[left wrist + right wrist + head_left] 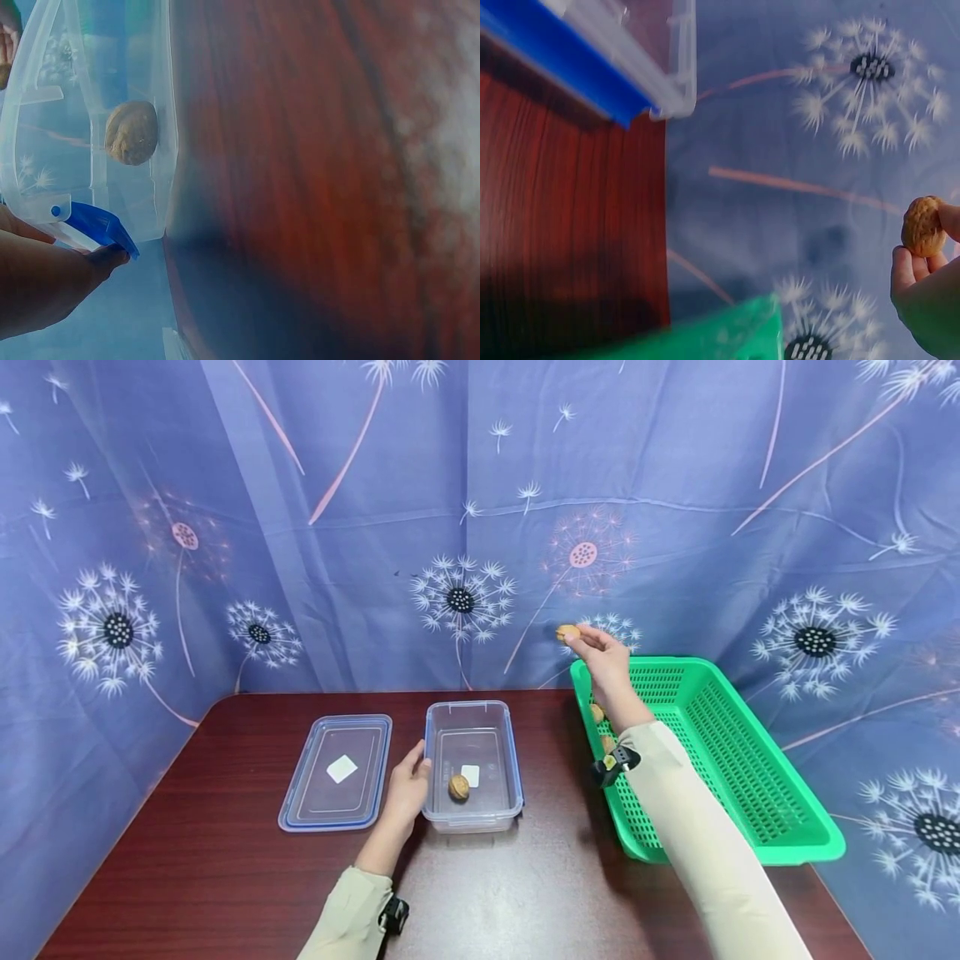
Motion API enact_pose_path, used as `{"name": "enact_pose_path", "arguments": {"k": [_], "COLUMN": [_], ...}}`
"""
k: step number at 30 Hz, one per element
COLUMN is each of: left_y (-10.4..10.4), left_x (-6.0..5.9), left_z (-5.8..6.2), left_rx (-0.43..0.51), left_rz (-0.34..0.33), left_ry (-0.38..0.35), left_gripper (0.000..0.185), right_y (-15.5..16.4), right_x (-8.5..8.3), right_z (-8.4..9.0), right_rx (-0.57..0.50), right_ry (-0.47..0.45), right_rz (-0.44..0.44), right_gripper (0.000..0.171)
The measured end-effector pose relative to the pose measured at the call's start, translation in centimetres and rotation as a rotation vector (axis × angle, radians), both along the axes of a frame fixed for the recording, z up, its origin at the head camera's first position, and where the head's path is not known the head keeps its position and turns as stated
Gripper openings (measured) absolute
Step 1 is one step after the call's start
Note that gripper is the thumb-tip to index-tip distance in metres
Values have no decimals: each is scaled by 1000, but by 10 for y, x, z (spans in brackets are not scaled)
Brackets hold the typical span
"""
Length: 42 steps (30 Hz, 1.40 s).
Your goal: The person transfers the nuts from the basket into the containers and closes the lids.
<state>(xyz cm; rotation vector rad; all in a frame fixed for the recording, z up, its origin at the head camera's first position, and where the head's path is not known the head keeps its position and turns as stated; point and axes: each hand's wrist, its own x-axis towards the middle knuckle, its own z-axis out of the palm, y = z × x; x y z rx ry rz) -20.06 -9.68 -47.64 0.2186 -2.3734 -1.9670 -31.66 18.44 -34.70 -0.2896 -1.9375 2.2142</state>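
My right hand (606, 670) is raised above the far left rim of the green basket (757, 760), pinching a walnut (567, 632) between thumb and fingers. The same walnut (924, 226) shows at the right edge of the right wrist view. On the table stands a clear plastic box (487, 739) without its lid. One walnut (458, 787) lies inside it, beside a white label. My left hand (408, 783) touches the box's left side. Up close in the left wrist view, its thumb rests at the blue latch (101, 225), the fingers partly hidden.
Left of the box lies its clear lid (337, 772) with a blue seal and a white sticker. More walnuts (597, 713) sit along the basket's left side, partly behind my right arm. A blue dandelion-print curtain (360, 568) hangs behind the dark red table (202, 827).
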Motion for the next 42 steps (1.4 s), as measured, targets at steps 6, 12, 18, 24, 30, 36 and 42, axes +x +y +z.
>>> {"name": "enact_pose_path", "arguments": {"k": [6,12,18,24,30,36,42], "left_y": [-1,-1,-3,-3,-3,-2,-1], "left_x": [0,-2,-3,-2,-3,-2,-1], "left_z": [0,-1,-2,-2,-3,-3,-2], "left_rx": [-7,-12,-14,-17,-12,-7,-5], "left_rz": [-2,-4,3,6,4,7,2], "left_ry": [6,3,-2,-3,5,-4,-4], "left_gripper": [46,46,46,46,46,46,46], "right_y": [-19,-36,-53,-67,-80,-97,-109], "right_x": [6,13,22,31,44,57,69], "right_z": [2,-3,-10,-17,-25,-41,-64], "right_rx": [-35,-27,-20,-12,-39,-67,-37], "right_ry": [52,80,55,51,67,48,37], "right_rz": [47,77,107,147,159,147,141], "right_gripper": [45,46,44,42,42,39,37]}}
